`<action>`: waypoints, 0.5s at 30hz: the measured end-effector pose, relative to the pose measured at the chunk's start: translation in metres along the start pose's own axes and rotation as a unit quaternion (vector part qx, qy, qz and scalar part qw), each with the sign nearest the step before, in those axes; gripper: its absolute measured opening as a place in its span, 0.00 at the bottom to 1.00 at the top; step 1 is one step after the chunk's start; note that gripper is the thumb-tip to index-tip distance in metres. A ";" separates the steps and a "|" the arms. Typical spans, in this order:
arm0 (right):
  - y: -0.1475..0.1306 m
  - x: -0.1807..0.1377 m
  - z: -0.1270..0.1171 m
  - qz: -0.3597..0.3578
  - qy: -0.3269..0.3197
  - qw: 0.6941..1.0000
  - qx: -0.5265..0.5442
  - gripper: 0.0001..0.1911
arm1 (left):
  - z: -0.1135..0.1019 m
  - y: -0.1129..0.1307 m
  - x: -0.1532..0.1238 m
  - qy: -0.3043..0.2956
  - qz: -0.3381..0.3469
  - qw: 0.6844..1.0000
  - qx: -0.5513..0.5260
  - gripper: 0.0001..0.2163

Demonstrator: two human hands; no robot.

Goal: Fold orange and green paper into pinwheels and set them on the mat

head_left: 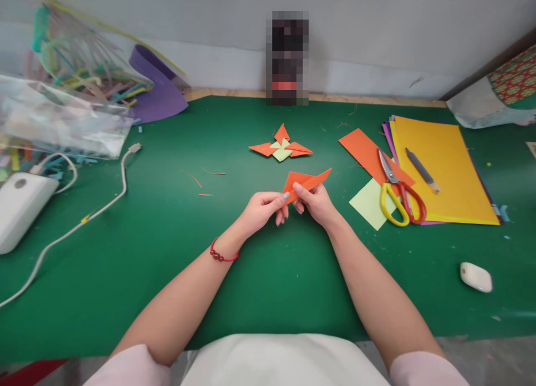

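Note:
A folded piece of orange paper [299,180] is held up between both hands over the green table, one pointed end reaching up to the right. My left hand [268,207] pinches its lower left part between thumb and fingers. On the right side, my right hand [315,203] grips the same paper, thumb lying across its face. Just beyond the hands lies a folded paper star [281,155], with a pale green middle and three orange points. Its near side shows no orange point.
To the right, scissors [392,177] lie across an orange strip [360,143] and a pale green square [368,201]. A pen-like cutter [422,170] rests on yellow paper [464,179]. A white case [476,277] sits nearer. Leftward are a cable [104,210], power bank [25,204] and plastic bag [75,112].

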State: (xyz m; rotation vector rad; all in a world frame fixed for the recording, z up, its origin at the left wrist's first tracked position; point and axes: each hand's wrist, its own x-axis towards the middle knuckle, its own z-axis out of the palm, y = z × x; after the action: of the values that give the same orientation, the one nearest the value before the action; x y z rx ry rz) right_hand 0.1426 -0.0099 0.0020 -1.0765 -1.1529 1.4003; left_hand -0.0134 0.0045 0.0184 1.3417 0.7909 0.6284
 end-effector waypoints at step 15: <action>-0.005 -0.001 0.001 0.017 -0.020 1.000 -0.003 0.18 | -0.001 -0.008 0.003 -0.033 -0.013 0.999 -0.037 0.18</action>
State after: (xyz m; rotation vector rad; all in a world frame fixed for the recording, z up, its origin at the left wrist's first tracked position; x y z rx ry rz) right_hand 0.1423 -0.0106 0.0071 -1.0810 -1.1727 1.4521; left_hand -0.0123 0.0062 0.0095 1.2766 0.7238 0.5837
